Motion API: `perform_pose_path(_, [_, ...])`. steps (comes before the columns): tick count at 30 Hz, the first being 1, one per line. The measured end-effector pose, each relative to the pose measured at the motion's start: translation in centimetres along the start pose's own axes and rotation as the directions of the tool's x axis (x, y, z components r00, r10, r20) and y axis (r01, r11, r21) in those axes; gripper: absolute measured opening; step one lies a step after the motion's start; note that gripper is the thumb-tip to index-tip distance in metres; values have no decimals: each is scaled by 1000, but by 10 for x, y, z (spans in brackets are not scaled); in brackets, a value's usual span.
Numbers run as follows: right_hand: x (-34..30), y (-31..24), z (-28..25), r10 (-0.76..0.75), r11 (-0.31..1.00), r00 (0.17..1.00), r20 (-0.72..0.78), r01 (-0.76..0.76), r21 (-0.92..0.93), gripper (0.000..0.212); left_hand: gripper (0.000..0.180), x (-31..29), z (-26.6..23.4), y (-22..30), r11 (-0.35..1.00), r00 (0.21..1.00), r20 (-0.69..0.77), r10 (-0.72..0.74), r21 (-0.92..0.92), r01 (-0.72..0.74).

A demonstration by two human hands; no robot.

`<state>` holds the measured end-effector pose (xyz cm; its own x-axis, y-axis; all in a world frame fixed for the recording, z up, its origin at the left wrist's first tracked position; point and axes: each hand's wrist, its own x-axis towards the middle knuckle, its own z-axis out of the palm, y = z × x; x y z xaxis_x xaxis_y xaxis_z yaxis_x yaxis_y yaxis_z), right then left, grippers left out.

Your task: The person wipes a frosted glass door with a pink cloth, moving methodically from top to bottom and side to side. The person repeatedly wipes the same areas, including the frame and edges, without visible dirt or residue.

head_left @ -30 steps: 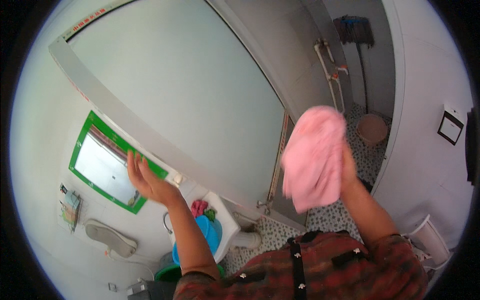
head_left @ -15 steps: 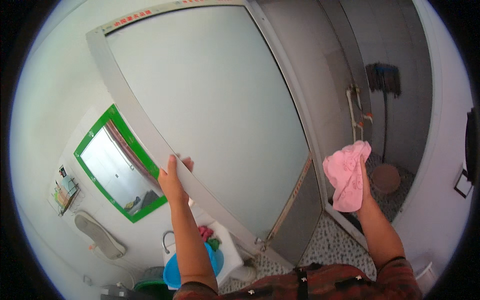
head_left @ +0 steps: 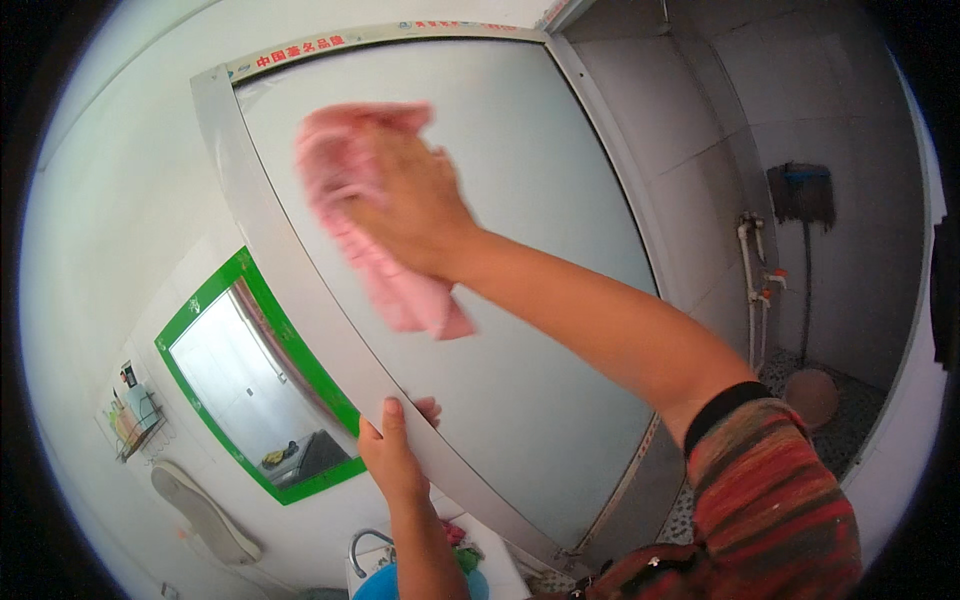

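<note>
A frosted glass door (head_left: pixel 545 200) fills the centre, set in a pale frame (head_left: pixel 275 240); its bare glass reaches out to the right edge and down. Past that edge, a grey-walled recess (head_left: pixel 860 260) offers open room, with an upturned broom (head_left: pixel 803 195) at its back. Left of the frame is a green-rimmed mirror (head_left: pixel 250 380). Low down sits a white sink (head_left: pixel 497 560) holding a blue basin (head_left: pixel 376 585). The pink cloth (head_left: pixel 338 155), blurred, is at the upper left of the glass, near the frame's left and top edges; contact is unclear. The right hand (head_left: pixel 415 200) grips it, forearm crossing the glass. Lower, the left hand (head_left: pixel 397 458) clasps the frame's left edge.
</note>
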<state>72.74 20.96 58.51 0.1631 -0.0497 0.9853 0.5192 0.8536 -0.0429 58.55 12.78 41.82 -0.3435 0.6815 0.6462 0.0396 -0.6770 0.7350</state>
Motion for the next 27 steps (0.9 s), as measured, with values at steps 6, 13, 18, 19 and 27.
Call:
perform_pose_path(6, [21,8,62,-355,929,927,-121,364,63,42,33,23,-10,-32,999,999,-9,44,30,-44])
perform_pose_path(13, [50,51,91,-425,889,874,-234,452,72,31,36,45,-18,-60,996,997,-20,69,58,-68])
perform_pose_path(18, [81,89,88,-362,923,909,-205,381,60,30,40,43,-15,-60,989,989,-143,39,148,-17])
perform_pose_path(19, [89,99,87,-348,929,909,-229,368,49,31,41,44,-12,-59,992,986,-160,45,126,-24])
perform_pose_path(27, [124,188,48,-256,965,956,-144,261,17,38,44,43,-6,-62,976,940,-313,134,208,-70])
